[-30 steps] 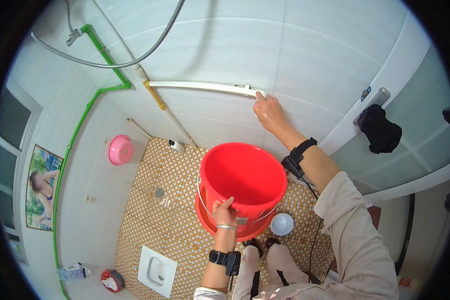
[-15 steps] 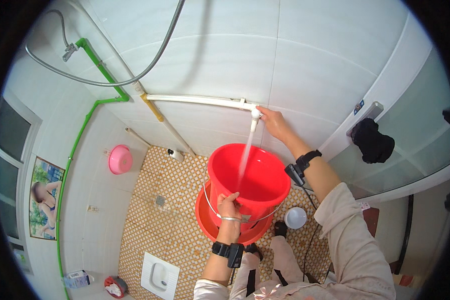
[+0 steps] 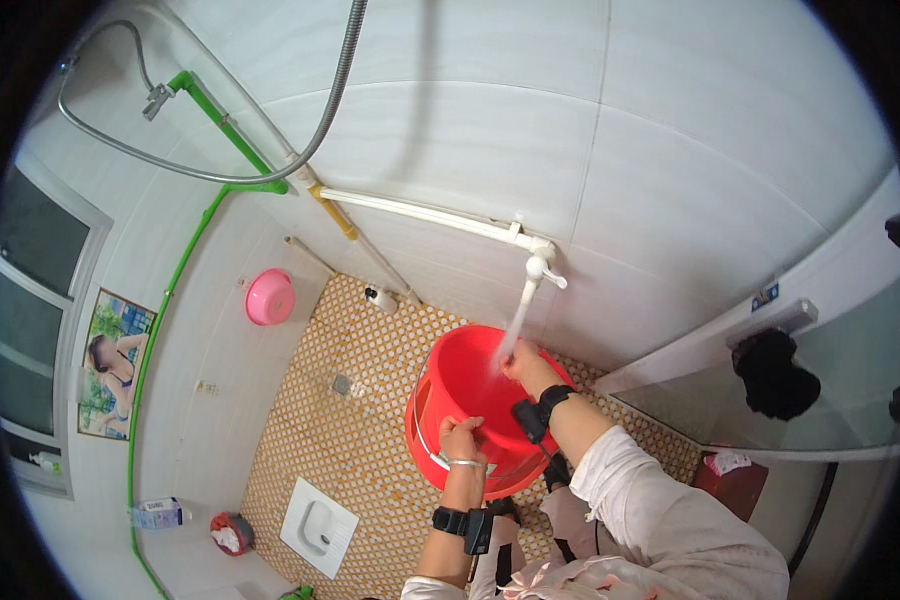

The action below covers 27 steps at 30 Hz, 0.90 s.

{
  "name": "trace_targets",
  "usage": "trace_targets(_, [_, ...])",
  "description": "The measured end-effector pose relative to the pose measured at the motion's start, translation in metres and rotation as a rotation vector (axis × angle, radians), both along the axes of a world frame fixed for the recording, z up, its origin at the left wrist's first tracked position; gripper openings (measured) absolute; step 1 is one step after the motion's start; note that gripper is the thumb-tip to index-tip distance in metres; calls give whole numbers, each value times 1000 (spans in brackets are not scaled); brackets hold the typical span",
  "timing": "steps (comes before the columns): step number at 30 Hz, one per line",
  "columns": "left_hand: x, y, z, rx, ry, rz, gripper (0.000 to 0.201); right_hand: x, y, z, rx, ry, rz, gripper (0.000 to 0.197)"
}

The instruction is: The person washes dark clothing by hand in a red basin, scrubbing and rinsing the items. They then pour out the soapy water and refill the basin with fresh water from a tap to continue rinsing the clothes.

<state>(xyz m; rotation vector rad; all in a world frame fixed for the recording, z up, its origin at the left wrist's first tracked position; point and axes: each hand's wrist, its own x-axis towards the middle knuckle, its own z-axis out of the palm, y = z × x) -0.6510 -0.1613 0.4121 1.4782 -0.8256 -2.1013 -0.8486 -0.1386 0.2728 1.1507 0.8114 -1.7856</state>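
Observation:
A large red bucket (image 3: 470,375) with a wire handle stands over a wider red basin (image 3: 417,445). My left hand (image 3: 461,438) is closed on the bucket's near rim, thumb over the edge. My right hand (image 3: 526,364) is at the far right rim, fingers curled around it, beside the falling water (image 3: 511,342). Water pours into the bucket from a white tap (image 3: 538,268) on the wall pipe. The bucket's opening leans toward the tap side. My right forearm hides part of the bucket's right side.
A squat toilet (image 3: 319,527) is set in the patterned tile floor at lower left. A pink basin (image 3: 270,297) hangs on the left wall, and a white bottle (image 3: 380,299) stands by the back wall. A metal shower hose (image 3: 338,95) loops overhead. At right is a glass door (image 3: 690,400).
My right hand has left the tap and come down to the bucket's rim. The tap's lever now shows. Water still runs, and my left hand stays on the near rim. The view has shifted.

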Motion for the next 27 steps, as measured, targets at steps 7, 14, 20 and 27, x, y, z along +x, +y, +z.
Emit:
trace_targets(7, [-13, 8, -5, 9, -10, 79, 25, -5, 7, -63, -233, -61, 77, 20])
trace_targets(14, [-37, 11, -5, -28, 25, 143, 25, -5, 12, -14, -92, 172, 348, 12])
trace_targets(20, [-44, 9, -2, -22, 2, 203, 24, -13, 55, 77, 331, 1021, 610, 17])
trace_targets(27, [-38, 23, -20, -26, -133, 173, 27, -35, 94, 187, 568, 1562, 333, 28])
